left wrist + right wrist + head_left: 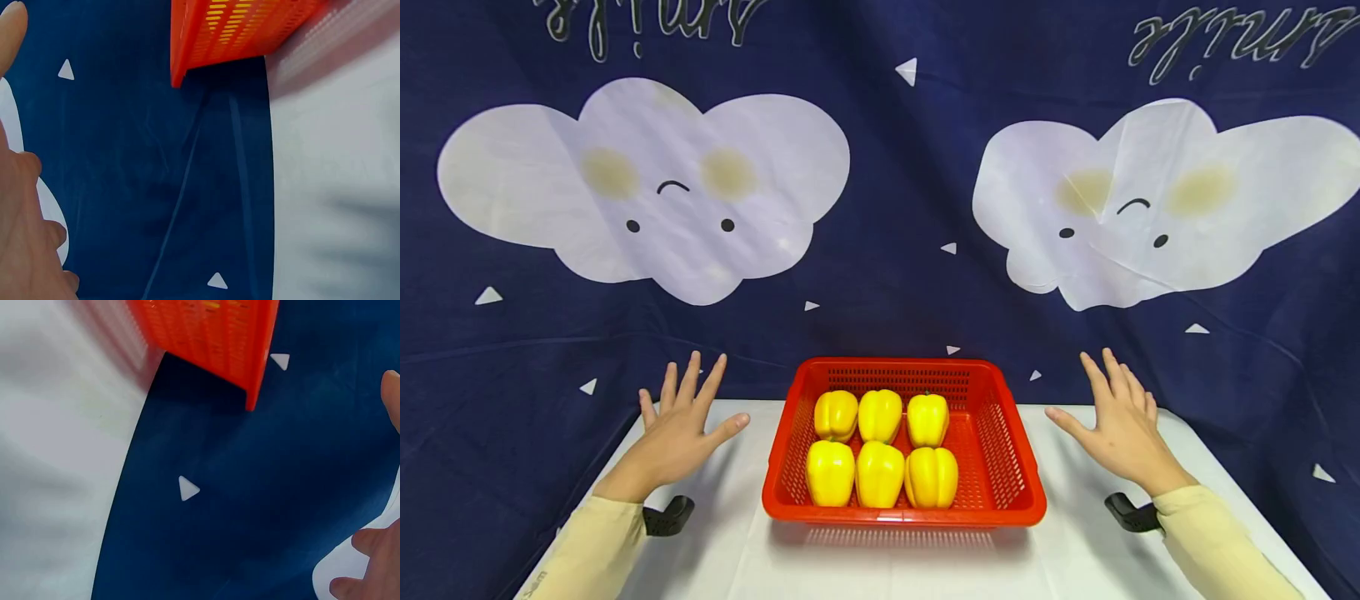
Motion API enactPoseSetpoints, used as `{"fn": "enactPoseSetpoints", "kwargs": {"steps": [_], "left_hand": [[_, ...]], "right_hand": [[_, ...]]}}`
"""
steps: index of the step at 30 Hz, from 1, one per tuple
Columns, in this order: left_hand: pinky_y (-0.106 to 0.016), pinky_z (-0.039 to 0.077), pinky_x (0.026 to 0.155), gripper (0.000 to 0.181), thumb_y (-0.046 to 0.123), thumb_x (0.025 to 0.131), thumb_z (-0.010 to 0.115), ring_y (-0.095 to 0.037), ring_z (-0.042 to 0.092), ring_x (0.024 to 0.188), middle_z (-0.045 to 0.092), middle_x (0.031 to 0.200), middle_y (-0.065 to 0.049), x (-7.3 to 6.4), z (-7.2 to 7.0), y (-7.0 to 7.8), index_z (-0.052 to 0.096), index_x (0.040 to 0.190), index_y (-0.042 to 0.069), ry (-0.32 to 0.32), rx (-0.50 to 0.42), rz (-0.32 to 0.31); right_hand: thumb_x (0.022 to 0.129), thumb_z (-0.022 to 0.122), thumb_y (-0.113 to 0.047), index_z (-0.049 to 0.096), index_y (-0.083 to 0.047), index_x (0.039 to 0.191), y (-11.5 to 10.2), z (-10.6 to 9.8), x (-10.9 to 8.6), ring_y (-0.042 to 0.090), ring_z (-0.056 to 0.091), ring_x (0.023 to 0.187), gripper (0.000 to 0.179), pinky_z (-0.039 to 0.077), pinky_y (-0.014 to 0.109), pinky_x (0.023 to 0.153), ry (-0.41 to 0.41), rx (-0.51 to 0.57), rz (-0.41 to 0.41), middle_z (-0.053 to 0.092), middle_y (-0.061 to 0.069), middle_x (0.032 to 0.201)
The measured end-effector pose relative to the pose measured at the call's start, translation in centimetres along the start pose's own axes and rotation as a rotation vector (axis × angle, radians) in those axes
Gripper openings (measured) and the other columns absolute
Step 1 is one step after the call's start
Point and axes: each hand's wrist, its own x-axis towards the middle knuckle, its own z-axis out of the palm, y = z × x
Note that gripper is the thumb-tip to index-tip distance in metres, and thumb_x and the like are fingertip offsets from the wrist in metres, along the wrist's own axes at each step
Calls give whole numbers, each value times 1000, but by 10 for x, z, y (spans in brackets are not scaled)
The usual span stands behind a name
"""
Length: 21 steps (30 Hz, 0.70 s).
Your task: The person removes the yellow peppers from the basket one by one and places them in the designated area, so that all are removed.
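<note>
A red plastic basket [891,516] with perforated walls sits at the middle of the table. Inside it, several yellow bell peppers [880,473] stand in two rows toward its left, with bare basket floor at the right. To the basket's left, my left hand [679,437] is spread with straight fingers and holds nothing. My right hand [1122,429] is likewise spread and bare on the opposite side. Both are apart from the basket. In the left wrist view the basket's side wall [231,31] shows at the top; the right wrist view has the other side wall [206,337].
A white cloth covers the table [820,567]. Behind it hangs a dark blue curtain [910,167] printed with white clouds [647,233], small triangles and upside-down lettering. Black straps with camera units [670,517] circle both wrists below cream sleeves [591,550].
</note>
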Motion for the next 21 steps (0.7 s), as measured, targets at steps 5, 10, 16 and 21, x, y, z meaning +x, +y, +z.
{"fn": "enactPoseSetpoints", "kwargs": {"steps": [5, 10, 16, 21], "left_hand": [[-74, -23, 103, 91, 58, 98, 52, -50, -20, 146, -12, 165, -23, -1, 3, 2, 0, 163, 22, 6, -32, 13], [-70, -24, 106, 89, 55, 99, 52, -48, -18, 148, -10, 165, -23, -1, 5, 6, 1, 163, 20, 8, -54, 26], [-70, -22, 108, 88, 53, 100, 51, -48, -14, 149, -8, 165, -24, -1, 10, 9, 1, 163, 18, 21, -89, 42], [-70, -20, 109, 86, 50, 101, 52, -48, -13, 149, -5, 165, -26, -2, 17, 11, 5, 163, 14, 32, -123, 46]], "right_hand": [[90, 67, -55, 16, -9, 162, -9, 1, 2, 60, 9, 141, 99, 5, 84, 101, 8, 33, -9, 3, 24, 166], [91, 67, -55, 18, -9, 161, -15, 5, 5, 60, 12, 141, 97, 11, 82, 100, 17, 58, -15, 5, 24, 166], [91, 67, -55, 19, -10, 161, -23, 8, 8, 58, 13, 141, 96, 15, 83, 97, 15, 87, -15, 8, 24, 165], [91, 67, -53, 21, -9, 161, -32, 12, 12, 58, 15, 141, 94, 17, 82, 98, 14, 116, -20, 11, 24, 165]]}}
